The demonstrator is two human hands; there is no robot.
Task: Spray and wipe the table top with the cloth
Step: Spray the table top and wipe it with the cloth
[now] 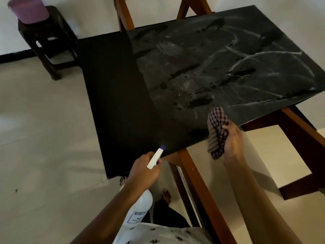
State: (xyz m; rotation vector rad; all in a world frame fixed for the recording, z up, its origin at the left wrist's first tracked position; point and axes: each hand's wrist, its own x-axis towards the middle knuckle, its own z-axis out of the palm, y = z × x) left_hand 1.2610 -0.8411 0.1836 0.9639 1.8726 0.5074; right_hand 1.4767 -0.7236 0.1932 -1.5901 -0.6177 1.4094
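Left hand [144, 171] grips the spray bottle [139, 208] at the table top's [211, 67] near edge, and right hand [232, 143] clutches the checked cloth [217, 132] beside it. Its dark marble shows wet blotches and streaks. A stool [47, 43] stands beyond its far corner.

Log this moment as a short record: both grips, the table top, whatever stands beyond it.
left grip: holds spray bottle, nozzle toward table's near edge
right grip: grips checked cloth by near edge
table top: dark, wet spots and pale streaks
background: purple bucket on dark stool
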